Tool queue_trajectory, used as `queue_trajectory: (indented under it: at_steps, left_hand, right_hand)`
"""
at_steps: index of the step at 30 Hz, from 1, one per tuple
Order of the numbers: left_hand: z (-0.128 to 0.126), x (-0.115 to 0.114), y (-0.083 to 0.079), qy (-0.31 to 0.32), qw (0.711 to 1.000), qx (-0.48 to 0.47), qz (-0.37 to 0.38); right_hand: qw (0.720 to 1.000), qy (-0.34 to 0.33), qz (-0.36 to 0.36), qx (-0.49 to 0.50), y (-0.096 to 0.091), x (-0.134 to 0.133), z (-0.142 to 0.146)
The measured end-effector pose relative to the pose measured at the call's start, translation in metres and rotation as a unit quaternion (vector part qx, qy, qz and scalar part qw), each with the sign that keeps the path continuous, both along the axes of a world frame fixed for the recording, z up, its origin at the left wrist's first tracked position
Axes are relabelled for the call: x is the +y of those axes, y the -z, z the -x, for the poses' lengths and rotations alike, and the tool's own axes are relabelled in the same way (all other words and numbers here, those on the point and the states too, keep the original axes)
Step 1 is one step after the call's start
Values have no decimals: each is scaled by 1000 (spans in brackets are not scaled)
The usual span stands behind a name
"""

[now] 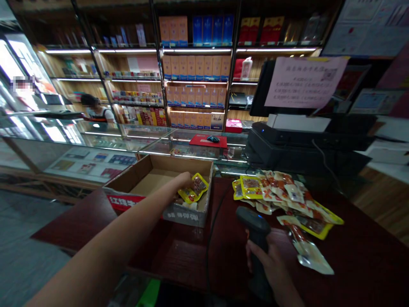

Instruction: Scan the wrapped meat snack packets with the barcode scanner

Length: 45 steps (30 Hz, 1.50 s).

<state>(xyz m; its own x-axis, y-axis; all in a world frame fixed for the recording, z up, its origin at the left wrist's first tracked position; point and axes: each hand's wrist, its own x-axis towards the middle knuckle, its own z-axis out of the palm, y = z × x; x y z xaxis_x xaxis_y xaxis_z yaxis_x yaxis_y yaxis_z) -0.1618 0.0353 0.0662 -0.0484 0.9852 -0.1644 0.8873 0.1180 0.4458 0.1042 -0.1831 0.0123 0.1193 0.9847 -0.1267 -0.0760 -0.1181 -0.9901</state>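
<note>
Seemingly, left hand (184, 181) on yellow packet (198, 186)

Mouse (213, 139) on red mat (198, 141) (glass counter (179, 137) beneath).

dim tabletop (179, 256) – glare from left windows (21, 51), lit shelf strips (196, 50) – edges stretched, slight blur.

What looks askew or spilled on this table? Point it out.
Nothing looks spilled. Beyond the barcode scanner, the sealed snack packets lie in an untidy, overlapping heap, not a neat stack; one pale packet lies askew at its near edge.
</note>
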Motion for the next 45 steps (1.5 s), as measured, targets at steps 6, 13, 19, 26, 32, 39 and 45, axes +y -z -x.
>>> queue_trajectory:
  at_steps: [6, 13, 19, 26, 32, 39, 45]
  left_hand:
    - [9, -10, -15, -28, 956, -225, -186]
    - [-29, -90, -7, 0, 788, -561, -254]
    - [-42, -118, 11, 23, 786, -582, -205]
    - [-41, -115, -1, 45, 806, -566, -166]
    - [-71, -138, -6, 37, 757, -640, -127]
    - [-119, -132, 62, 66, 816, -569, -76]
    - [-115, -117, 86, 48, 866, -483, -120]
  right_hand:
    - [1000, -14, 8, 18, 8, -6, 1]
    - [999, -24, -13, 19, -9, -9, 6]
    - [998, -40, -53, 5, -44, -7, 16]
    - [994, -62, -88, 4, -57, -9, 33]
    - [995, -22, -98, -18, -52, -18, 19]
    - [997, 18, -77, -18, -27, -17, -10]
    - [999, 15, -44, -11, -11, -19, -11]
